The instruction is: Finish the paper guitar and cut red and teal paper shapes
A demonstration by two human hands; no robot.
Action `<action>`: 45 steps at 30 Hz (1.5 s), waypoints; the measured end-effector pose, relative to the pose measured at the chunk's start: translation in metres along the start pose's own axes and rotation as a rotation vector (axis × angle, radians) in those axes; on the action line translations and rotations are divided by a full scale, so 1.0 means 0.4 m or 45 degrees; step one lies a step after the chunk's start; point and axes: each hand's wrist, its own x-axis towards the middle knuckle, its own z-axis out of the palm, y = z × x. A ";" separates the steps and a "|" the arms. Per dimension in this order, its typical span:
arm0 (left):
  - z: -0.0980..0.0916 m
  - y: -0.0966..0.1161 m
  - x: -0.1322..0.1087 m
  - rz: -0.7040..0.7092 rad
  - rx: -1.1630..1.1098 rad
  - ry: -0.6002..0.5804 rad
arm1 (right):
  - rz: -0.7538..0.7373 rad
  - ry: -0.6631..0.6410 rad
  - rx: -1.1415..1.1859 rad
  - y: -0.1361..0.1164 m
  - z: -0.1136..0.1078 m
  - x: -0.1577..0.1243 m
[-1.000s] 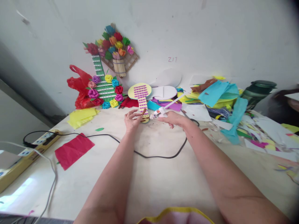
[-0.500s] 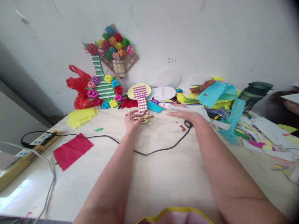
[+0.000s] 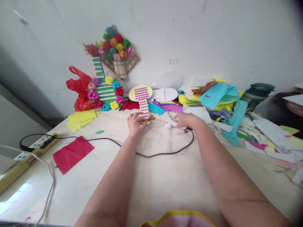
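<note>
At the lower end of a yellow card cut-out with a round top and a stem (image 3: 143,104), striped with purple and white strips, is my left hand (image 3: 136,123). Its fingers are pinched on a brown paper strip (image 3: 151,119) that sticks out past the fingertips. A bit of the card's foot shows behind the strip; the rest is hidden by the hand. My right hand (image 3: 189,120) is closed around the handle of a white glue gun (image 3: 169,121), low at the tabletop with its nozzle end to the left. The gun's black cord (image 3: 163,153) loops across the table.
Paper flower crafts (image 3: 106,91) lean at the wall beside a red plastic bag (image 3: 81,91). Coloured paper scraps (image 3: 220,97) and a dark green bottle (image 3: 259,94) lie to the right. Red crepe paper (image 3: 73,154) and a power strip (image 3: 35,148) are at left.
My right hand has brought the glue gun down to the tabletop, turning it so its white body shows. My left hand has shifted slightly, still with the brown strip.
</note>
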 end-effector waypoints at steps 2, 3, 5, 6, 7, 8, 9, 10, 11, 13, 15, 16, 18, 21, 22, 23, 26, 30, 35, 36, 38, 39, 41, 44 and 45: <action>0.002 0.006 -0.002 0.039 0.055 -0.035 | 0.000 0.150 -0.113 -0.018 -0.020 -0.011; 0.003 0.006 -0.003 0.061 0.075 -0.051 | -0.020 0.241 -0.117 -0.030 -0.025 -0.016; 0.007 0.003 -0.004 0.105 0.103 -0.071 | -0.128 0.427 -0.014 -0.059 -0.022 -0.017; 0.009 -0.001 -0.005 0.127 0.111 -0.069 | -0.213 0.478 0.095 -0.076 -0.012 -0.013; 0.011 -0.004 -0.005 0.152 0.115 -0.063 | -0.301 0.484 0.238 -0.094 0.001 -0.006; 0.013 -0.007 -0.006 0.177 0.119 -0.054 | -0.332 0.489 0.401 -0.112 0.017 0.003; 0.015 -0.010 -0.006 0.202 0.121 -0.042 | -0.351 0.480 0.561 -0.129 0.034 0.012; 0.016 -0.012 -0.007 0.225 0.126 -0.033 | -0.330 0.474 0.701 -0.146 0.049 0.021; 0.016 -0.013 -0.007 0.244 0.133 -0.029 | -0.298 0.444 0.829 -0.160 0.062 0.028; 0.016 -0.011 -0.008 0.281 0.151 -0.034 | -0.232 0.375 1.036 -0.184 0.079 0.035; 0.014 -0.005 -0.009 0.318 0.168 -0.049 | -0.171 0.332 1.176 -0.203 0.085 0.035; 0.013 -0.003 -0.009 0.333 0.175 -0.055 | -0.145 0.323 1.233 -0.210 0.086 0.033; 0.013 0.002 -0.010 0.349 0.179 -0.062 | -0.116 0.308 1.347 -0.221 0.085 0.027; 0.014 0.002 -0.012 0.322 0.164 -0.061 | -0.157 0.249 1.513 -0.228 0.084 0.022; 0.015 0.002 -0.013 0.305 0.154 -0.062 | -0.182 0.226 1.548 -0.227 0.084 0.022; 0.015 0.000 -0.013 0.286 0.141 -0.064 | -0.201 0.208 1.568 -0.226 0.085 0.023; 0.011 -0.005 -0.011 0.228 0.074 -0.069 | -0.199 0.207 1.550 -0.220 0.086 0.027; 0.002 -0.021 0.000 0.085 -0.039 0.011 | -0.106 0.345 1.449 -0.217 0.093 0.034; 0.002 -0.048 0.005 -0.211 -0.066 0.176 | -0.005 0.363 1.472 -0.228 0.103 0.044; 0.004 -0.052 0.004 -0.263 -0.066 0.189 | 0.002 0.358 1.474 -0.230 0.104 0.047; 0.008 -0.056 0.002 -0.351 -0.062 0.209 | 0.010 0.352 1.458 -0.232 0.106 0.054; 0.009 -0.056 0.001 -0.384 -0.056 0.211 | 0.015 0.352 1.448 -0.232 0.107 0.057; 0.011 -0.056 0.000 -0.426 -0.044 0.199 | 0.024 0.355 1.441 -0.232 0.108 0.063; 0.012 -0.053 0.000 -0.465 -0.031 0.148 | 0.039 0.352 1.450 -0.234 0.108 0.067; 0.012 -0.053 0.000 -0.475 -0.027 0.131 | 0.048 0.346 1.450 -0.236 0.107 0.067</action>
